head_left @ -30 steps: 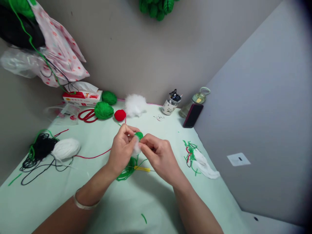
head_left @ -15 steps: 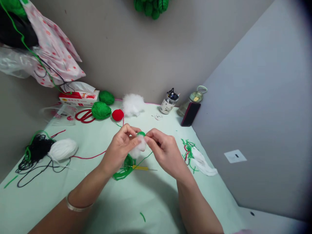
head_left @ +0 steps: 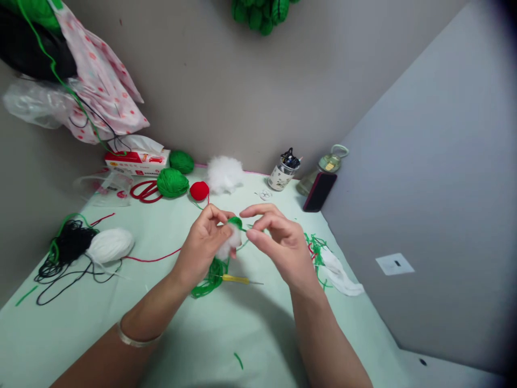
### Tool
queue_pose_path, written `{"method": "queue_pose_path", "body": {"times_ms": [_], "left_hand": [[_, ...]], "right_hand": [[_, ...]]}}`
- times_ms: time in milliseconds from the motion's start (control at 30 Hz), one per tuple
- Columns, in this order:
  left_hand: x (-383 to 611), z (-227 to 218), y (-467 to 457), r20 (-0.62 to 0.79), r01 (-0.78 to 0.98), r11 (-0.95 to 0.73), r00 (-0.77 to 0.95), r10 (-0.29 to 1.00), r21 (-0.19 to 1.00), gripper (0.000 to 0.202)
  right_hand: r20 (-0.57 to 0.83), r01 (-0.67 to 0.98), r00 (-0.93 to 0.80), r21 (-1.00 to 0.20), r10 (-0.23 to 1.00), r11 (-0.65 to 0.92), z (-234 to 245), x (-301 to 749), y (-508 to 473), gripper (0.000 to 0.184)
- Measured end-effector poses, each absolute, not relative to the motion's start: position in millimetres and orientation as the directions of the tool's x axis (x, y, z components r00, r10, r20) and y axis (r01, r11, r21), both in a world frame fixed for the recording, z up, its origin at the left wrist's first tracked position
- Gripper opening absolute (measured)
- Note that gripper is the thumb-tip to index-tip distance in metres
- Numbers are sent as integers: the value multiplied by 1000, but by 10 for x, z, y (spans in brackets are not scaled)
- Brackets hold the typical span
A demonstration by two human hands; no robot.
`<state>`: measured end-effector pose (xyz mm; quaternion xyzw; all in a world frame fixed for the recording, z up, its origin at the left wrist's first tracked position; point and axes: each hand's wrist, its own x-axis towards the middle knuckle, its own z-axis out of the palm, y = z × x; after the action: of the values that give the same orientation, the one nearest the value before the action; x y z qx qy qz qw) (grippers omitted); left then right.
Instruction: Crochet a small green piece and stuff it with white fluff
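My left hand (head_left: pixel 202 245) is closed on a small green crocheted piece (head_left: pixel 235 222) with a tuft of white stuffing (head_left: pixel 226 245) sticking out below it. My right hand (head_left: pixel 283 242) hovers just right of the piece, thumb and forefinger pinched near a green strand, the other fingers curled loosely. Green yarn (head_left: pixel 210 277) trails down from the piece to the table. A yellow-handled crochet hook (head_left: pixel 238 279) lies on the table under my hands.
Along the wall sit a tissue box (head_left: pixel 135 160), red scissors (head_left: pixel 143 191), two green yarn balls (head_left: pixel 173 182), a red ball (head_left: pixel 199 190), white stuffing (head_left: pixel 224 173), a jar (head_left: pixel 281 173), a bottle (head_left: pixel 329 161) and a phone (head_left: pixel 320 191). White yarn (head_left: pixel 109 245) and black yarn (head_left: pixel 70 242) lie left; scraps (head_left: pixel 319 253) right.
My right hand has drawn a little to the right, away from the green piece, and its fingers have loosened. The left hand keeps hold of the piece with the stuffing.
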<state>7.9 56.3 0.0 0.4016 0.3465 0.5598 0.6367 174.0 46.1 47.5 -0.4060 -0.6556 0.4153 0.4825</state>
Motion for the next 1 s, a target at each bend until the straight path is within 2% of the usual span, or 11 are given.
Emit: {"method": "queue_pose_path", "body": {"times_ms": [67,133,200,233,300,367,467,600,700,833,1000], "left_hand": [[90,15,549,-18,-440,82,149,989,894,34],[97,39,542,-42,-446,89,114,993,891,33],[99,66,540,-53,-456,85,81,995,886,31],[99,77,540,-54,-462,82,72,996,883,30],[104,85,540,-44,-469,70,66,997,880,29],[117,70,539,-35,-465,57,56,998,884,29],[142,30,532,-23,-456,44,51,998,889,29],[164,23,504,-31,-467,68,86,996,882,25],[158,46,487,-33,-465,87,123,992,881,26],[126,51,502,-15,-438,88,168,986,895,33],[127,10,543,28,-311,-3,74,997,950,30]], "right_hand": [[229,-67,-239,-973,944,219,464,1755,472,25],[169,-95,-216,-984,962,151,448,1748,476,21],[181,86,-128,-978,975,192,428,1729,479,14],[214,217,-109,-948,971,234,416,1718,480,18],[287,443,-155,-835,945,326,388,1697,482,14],[312,558,-240,-731,919,393,360,1680,484,4],[306,593,-252,-701,918,396,326,1657,484,19],[293,603,-151,-729,944,323,309,1636,477,23],[331,656,-125,-680,936,328,325,1649,460,25],[370,701,-250,-568,895,431,406,1697,411,21],[200,664,-368,-627,908,407,508,1685,344,19]]}}
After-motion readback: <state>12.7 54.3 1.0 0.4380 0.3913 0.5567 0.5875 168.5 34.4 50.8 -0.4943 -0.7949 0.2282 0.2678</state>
